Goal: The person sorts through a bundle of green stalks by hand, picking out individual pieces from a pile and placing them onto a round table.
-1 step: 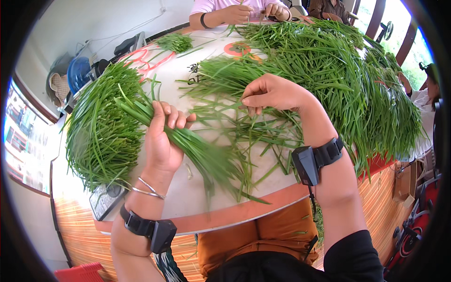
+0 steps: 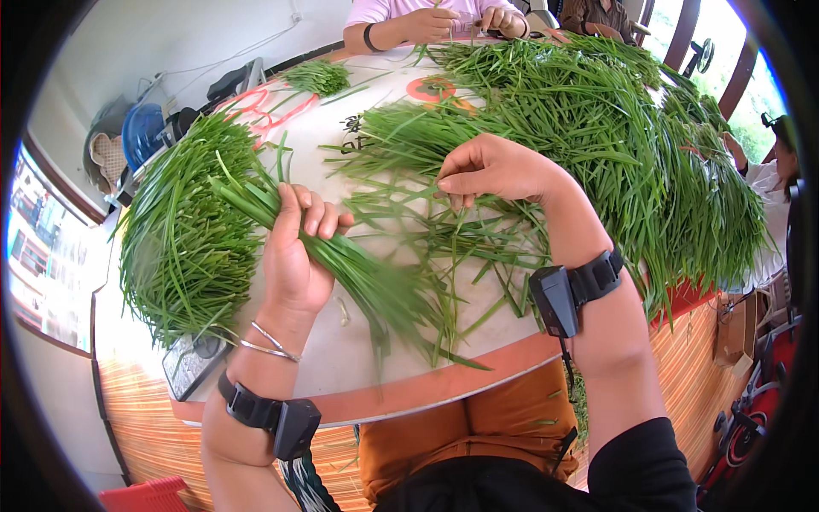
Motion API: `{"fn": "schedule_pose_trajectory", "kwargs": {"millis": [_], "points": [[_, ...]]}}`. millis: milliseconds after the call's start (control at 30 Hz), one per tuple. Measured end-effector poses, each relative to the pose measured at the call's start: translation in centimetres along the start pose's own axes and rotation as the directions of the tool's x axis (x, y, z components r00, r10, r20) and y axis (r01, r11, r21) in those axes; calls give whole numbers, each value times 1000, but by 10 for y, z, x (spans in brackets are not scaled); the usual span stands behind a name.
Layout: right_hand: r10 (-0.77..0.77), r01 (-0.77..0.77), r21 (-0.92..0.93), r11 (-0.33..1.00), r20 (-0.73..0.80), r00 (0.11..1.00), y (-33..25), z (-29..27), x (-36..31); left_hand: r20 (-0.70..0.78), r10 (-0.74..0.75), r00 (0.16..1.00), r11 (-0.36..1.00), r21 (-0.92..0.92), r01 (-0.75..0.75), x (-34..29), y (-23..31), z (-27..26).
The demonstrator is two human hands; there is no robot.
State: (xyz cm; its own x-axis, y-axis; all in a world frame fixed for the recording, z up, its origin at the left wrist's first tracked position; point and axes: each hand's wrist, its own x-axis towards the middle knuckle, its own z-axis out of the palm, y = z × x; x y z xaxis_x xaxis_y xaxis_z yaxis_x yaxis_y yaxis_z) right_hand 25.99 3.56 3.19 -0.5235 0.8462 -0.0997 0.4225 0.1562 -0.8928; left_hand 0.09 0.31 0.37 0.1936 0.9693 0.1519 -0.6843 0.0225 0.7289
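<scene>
My left hand is closed round a bunch of garlic chives, long flat green leaves. The bunch slants over the table's near part, its lower right end blurred. To the right and a little farther off, my right hand has thumb and fingers pinched together, above loose chive leaves scattered on the white table. Whatever lies in that pinch is too small to name. A large heap of chives covers the table's right side, beyond my right hand. Left of my left hand stands a thick stack of chives.
The table has an orange-brown rim before my lap. A phone lies by the left stack. Pink ties and a small chive bundle are at the far left. A co-worker's hands work across the table; another person sits right.
</scene>
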Motion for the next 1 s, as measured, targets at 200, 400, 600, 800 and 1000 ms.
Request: {"fn": "schedule_pose_trajectory", "kwargs": {"millis": [200,400,600,800,1000], "points": [[-31,35,29,999,-131,991,1,-3,1,111,-65,992,997,40,61,0,5,-8],[-181,260,117,958,-457,871,-5,-2,4,-91,-66,994,986,146,79,-2,-1,0],[-202,552,288,783,-721,662,-4,-10,3,-43,-37,998,990,135,43,-3,-2,5],[-375,538,568,623,-387,843,5,-17,0,-50,-54,997,995,76,58,-5,2,5],[-176,27,-251,968,-590,788,3,-4,6,-9,-111,994,994,-20,110,-5,5,4]]}}
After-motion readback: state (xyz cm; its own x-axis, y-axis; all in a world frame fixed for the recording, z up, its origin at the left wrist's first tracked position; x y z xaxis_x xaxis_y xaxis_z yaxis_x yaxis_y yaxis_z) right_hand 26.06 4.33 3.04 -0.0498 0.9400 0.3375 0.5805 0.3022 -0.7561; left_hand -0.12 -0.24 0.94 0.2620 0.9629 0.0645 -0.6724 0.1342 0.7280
